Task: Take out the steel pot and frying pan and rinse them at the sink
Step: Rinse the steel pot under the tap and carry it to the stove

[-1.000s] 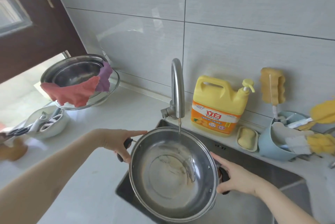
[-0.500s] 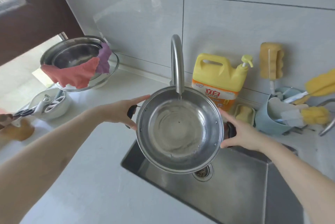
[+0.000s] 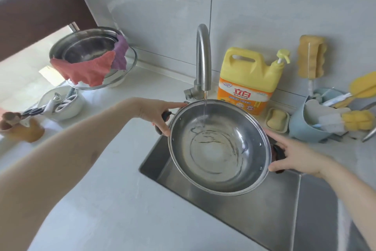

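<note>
I hold the steel pot (image 3: 218, 149) over the sink (image 3: 254, 206), tilted toward me, under the steel faucet (image 3: 203, 57). A thin stream of water runs from the spout into the pot and swirls on its bottom. My left hand (image 3: 158, 114) grips the black handle on the pot's left side. My right hand (image 3: 293, 155) grips the black handle on its right side. No frying pan is in view.
A yellow detergent jug (image 3: 248, 75) and a soap dish (image 3: 276, 118) stand behind the sink. A blue cup with sponges and brushes (image 3: 313, 122) is at right. Steel bowls with red and purple cloths (image 3: 89, 61) and a white bowl with utensils (image 3: 61, 102) sit on the left counter.
The pot has dropped lower and away from the spout, and now tilts toward me. Water runs into it and swirls. Both hands keep their grip on the handles.
</note>
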A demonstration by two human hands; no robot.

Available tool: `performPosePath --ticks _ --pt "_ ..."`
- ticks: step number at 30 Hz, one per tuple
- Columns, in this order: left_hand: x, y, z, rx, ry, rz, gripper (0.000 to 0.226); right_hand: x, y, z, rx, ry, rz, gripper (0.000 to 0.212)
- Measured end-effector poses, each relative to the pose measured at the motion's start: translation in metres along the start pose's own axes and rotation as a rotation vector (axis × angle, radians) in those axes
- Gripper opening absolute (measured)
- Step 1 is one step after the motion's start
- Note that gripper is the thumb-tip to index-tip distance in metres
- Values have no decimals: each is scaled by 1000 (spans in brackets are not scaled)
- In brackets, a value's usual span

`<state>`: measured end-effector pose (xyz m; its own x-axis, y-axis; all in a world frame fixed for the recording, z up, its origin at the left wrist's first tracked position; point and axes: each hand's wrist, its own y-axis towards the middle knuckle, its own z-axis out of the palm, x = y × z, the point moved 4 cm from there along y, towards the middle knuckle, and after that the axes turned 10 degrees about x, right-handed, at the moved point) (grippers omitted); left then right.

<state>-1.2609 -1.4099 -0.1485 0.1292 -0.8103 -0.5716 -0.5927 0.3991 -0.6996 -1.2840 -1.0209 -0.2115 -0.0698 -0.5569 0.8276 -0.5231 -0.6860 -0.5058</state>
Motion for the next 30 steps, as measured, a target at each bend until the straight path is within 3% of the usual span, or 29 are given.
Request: performPosePath --ticks 4,11,21,24,30 --pt "3 -10 -12 -137 105 -2 119 -9 15 23 -171 -40 -66 121" --pt "18 -7 3 -444 172 100 121 17 15 -2 -305 -237 -201 124" --pt "10 38 78 -711 149 188 122 7 -30 -40 -383 -511 -153 124" --pt "-2 36 96 -860 192 245 119 3 -50 -32 -457 -602 -170 124" --pt "-24 8 97 -1236 494 323 122 16 -95 -14 -828 -925 -392 134"
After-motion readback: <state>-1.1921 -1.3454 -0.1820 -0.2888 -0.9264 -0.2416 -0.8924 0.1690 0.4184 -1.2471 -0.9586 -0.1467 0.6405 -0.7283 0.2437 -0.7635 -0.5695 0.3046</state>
